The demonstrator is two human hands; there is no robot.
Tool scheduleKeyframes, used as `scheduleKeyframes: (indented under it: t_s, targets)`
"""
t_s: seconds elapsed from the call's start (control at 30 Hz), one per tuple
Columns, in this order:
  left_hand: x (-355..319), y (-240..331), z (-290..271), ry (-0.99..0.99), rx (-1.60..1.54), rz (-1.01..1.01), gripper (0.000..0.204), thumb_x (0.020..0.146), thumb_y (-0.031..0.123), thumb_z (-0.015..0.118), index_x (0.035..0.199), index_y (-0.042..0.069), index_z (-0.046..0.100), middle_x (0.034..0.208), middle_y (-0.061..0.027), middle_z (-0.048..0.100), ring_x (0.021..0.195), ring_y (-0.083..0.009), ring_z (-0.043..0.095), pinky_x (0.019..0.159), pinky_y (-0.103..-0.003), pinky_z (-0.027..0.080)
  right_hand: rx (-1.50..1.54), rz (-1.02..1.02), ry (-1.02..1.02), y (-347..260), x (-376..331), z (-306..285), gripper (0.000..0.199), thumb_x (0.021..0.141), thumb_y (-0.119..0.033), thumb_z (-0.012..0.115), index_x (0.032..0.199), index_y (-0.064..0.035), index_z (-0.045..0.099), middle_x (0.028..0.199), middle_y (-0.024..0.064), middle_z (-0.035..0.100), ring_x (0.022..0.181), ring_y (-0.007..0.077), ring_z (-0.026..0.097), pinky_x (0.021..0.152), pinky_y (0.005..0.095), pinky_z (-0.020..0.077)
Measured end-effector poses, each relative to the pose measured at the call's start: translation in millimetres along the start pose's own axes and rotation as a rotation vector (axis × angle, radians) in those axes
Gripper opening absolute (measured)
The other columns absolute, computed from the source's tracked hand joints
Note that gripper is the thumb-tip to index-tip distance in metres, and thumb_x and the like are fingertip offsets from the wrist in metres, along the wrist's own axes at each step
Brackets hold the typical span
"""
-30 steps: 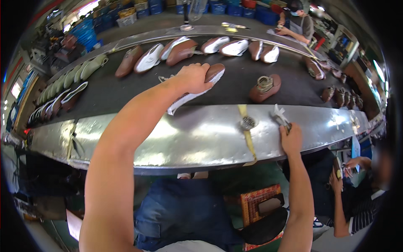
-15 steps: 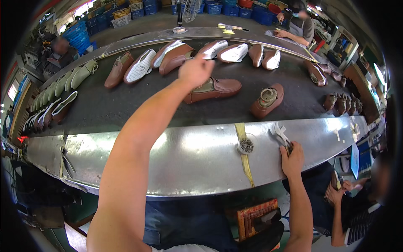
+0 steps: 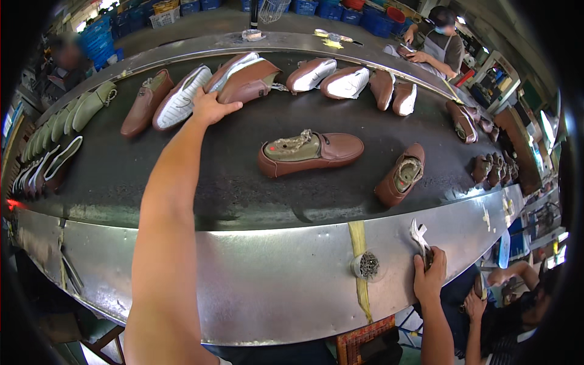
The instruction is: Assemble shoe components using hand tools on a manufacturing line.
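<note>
At the left of the row of brown shoes, my left hand (image 3: 213,111) reaches out with thumb and fingers spread. It touches the near end of a brown shoe (image 3: 249,85) lying beside another with its pale sole (image 3: 185,97) turned up. Whether the fingers press on either one is hard to see. My right hand (image 3: 431,274) rests at the metal edge, closed round the dark handles of a pair of pincers (image 3: 418,233), whose silver jaws point away from me. Mid-belt stand a brown loafer (image 3: 311,153) on a green last and a second brown shoe (image 3: 400,176).
A small cup of nails (image 3: 367,266) stands on the metal ledge (image 3: 274,274) by a yellow strip (image 3: 360,243). Green shoe pieces (image 3: 91,109) line the far left. A co-worker (image 3: 441,45) works across the bench; another person's hand (image 3: 476,303) is at right.
My left hand has moved left from above the mid-belt loafer to the shoes in the row. My right hand still holds the pincers. The view has shifted a little.
</note>
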State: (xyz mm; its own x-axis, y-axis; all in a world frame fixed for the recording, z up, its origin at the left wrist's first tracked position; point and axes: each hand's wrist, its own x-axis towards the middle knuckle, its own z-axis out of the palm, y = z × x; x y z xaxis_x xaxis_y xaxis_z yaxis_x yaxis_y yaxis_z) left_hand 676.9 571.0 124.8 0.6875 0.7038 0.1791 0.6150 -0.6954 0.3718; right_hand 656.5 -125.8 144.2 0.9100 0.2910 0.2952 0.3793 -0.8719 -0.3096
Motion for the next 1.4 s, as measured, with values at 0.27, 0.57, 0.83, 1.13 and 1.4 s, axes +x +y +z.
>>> scheduleKeyframes:
  t_s: [0.27, 0.57, 0.83, 1.13, 1.4]
  targets:
    - [-19, 29, 11, 0.099, 0.036, 0.022, 0.085, 0.082, 0.071, 0.064, 0.12, -0.004, 0.071, 0.136, -0.029, 0.055, 0.132, -0.0393, 0.05, 0.112, -0.042, 0.041, -0.009, 0.02, -0.012, -7, -2, -4, 0.043, 0.091, -0.024, 0.069, 0.121, 0.002, 0.055, 0.111, 0.021, 0.059, 0.104, 0.0394, 0.058, 0.093, 0.047, 0.0454]
    - [-134, 2, -67, -0.016, 0.029, -0.031, 0.078, 0.085, 0.062, 0.068, 0.128, -0.003, 0.067, 0.14, -0.0246, 0.053, 0.129, -0.0389, 0.054, 0.109, -0.043, 0.045, -0.018, 0.01, 0.008, -13, -8, -5, 0.047, 0.093, -0.034, 0.067, 0.123, 0.0, 0.056, 0.116, 0.0215, 0.061, 0.111, 0.042, 0.057, 0.097, 0.0488, 0.0443]
    - [-327, -107, -217, -0.054, 0.001, 0.084, 0.066, 0.086, 0.053, 0.072, 0.121, -0.002, 0.07, 0.137, -0.0308, 0.053, 0.128, -0.0436, 0.053, 0.11, -0.045, 0.043, -0.007, -0.029, 0.034, -15, -16, -5, 0.048, 0.092, -0.037, 0.068, 0.122, -0.0002, 0.059, 0.116, 0.0216, 0.062, 0.111, 0.0429, 0.058, 0.097, 0.0502, 0.0457]
    - [-565, -174, -258, 0.13, -0.209, -0.03, 0.043, 0.084, 0.029, 0.08, 0.114, -0.001, 0.071, 0.138, -0.0345, 0.049, 0.129, -0.0478, 0.048, 0.111, -0.05, 0.038, -0.078, -0.068, 0.121, -20, -22, 3, 0.048, 0.094, -0.037, 0.066, 0.124, -0.0001, 0.059, 0.118, 0.0212, 0.063, 0.113, 0.041, 0.059, 0.097, 0.0509, 0.0459]
    - [-650, -80, -177, 0.327, -1.195, -0.304, 0.045, 0.094, 0.028, 0.074, 0.125, 0.004, 0.054, 0.144, -0.0234, 0.045, 0.133, -0.0372, 0.048, 0.111, -0.051, 0.038, -0.144, -0.051, 0.262, -10, -51, 6, 0.049, 0.098, -0.036, 0.063, 0.129, 0.0023, 0.056, 0.124, 0.0241, 0.061, 0.119, 0.0426, 0.057, 0.1, 0.0517, 0.0451]
